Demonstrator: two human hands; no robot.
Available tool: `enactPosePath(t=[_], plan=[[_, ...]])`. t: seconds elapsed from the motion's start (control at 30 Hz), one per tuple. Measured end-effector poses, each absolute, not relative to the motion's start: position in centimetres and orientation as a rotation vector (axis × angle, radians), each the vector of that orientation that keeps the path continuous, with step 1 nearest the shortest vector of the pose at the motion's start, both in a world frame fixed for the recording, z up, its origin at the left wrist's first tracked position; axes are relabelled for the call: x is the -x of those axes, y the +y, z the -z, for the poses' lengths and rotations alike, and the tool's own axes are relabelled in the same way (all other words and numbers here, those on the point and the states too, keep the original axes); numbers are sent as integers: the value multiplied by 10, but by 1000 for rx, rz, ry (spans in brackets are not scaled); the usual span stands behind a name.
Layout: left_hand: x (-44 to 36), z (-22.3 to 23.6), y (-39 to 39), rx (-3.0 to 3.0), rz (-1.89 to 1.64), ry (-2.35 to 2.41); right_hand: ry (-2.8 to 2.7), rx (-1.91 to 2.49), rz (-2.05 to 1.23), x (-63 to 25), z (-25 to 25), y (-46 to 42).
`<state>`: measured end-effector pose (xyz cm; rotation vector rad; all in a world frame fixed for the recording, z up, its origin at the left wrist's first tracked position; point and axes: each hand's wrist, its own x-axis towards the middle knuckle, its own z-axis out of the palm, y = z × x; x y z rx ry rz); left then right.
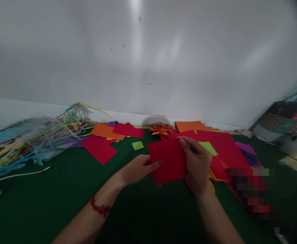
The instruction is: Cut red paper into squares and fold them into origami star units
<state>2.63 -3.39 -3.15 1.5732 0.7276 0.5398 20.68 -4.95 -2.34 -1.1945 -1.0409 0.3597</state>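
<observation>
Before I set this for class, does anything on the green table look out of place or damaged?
The pipe cleaners at far left look untidy: tangled, with ends jutting different ways. Nearby, an orange sheet and a red sheet lie askew. I see no clear tear in the red paper held by the left hand and right hand.

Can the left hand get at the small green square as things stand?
Probably yes, once free: the left hand pinches red paper, but nothing visible lies between it and the green square.
</observation>
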Motion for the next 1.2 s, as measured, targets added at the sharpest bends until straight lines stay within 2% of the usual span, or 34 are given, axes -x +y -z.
enactPosePath(t=[0.4,0.57,0.7,0.87,1.03,1.2], plan=[[-34,33,-39,-1673,-486,673,-933,1208,-243,-208,29,-48],[-33,48,-27,-1589,-446,670,-964,1240,-378,-213,37,-35],[-37,93,-4,-1363,-759,886,-1171,1306,-545,-217,68,-16],[-39,142,9,-1354,-755,959,-1265,1363,-668,-216,126,3],[-38,146,10,-1328,-772,967,-1276,1407,-717,-217,153,7],[-37,146,13,-1295,-807,960,-1254,1451,-521,-219,151,-6]])
